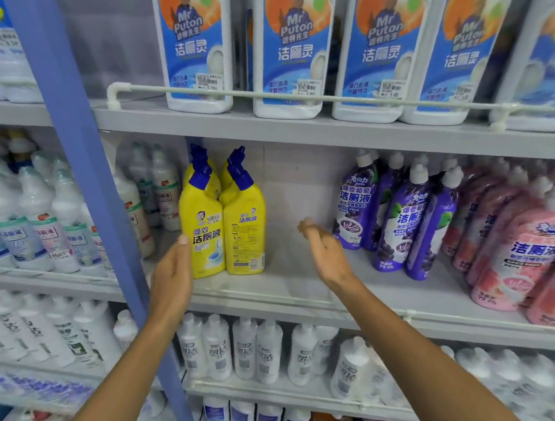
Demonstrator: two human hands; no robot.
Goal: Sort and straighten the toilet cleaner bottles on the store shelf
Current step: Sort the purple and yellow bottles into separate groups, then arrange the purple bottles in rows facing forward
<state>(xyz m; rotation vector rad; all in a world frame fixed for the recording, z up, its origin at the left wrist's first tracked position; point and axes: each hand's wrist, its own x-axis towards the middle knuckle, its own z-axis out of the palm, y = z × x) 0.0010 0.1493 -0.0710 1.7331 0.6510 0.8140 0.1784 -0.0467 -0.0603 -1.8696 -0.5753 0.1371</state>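
The yellow bottles point(222, 224) are standing upright on the middle shelf point(275, 290), long axes vertical, blue angled caps leaning to the upper left; two are fronting the group side by side and touching, with at least two more tucked straight behind them; the left front one is showing its main label, while the right front one is showing what I am taking for its back panel, with small print and a barcode, so I am judging that one to be turned the wrong way.

My left hand point(172, 278) is reaching up at the left flank of the yellow bottles, open and holding nothing, its thumb tip lying at the edge of the left front bottle at label height; whether it is truly pressing on the plastic I cannot tell. My right hand point(324, 253) is hanging open and empty to the right of the yellow bottles, clearly apart from them, over the bare stretch of shelf; so the left hand is the nearer one, and the group is lying between my two palms.

Further right of the yellow bottles, past that gap, the purple bottles point(399, 214) are leaning, and beyond those the pink bottles point(518, 251); I am judging that closing both hands inward would square the yellow group.
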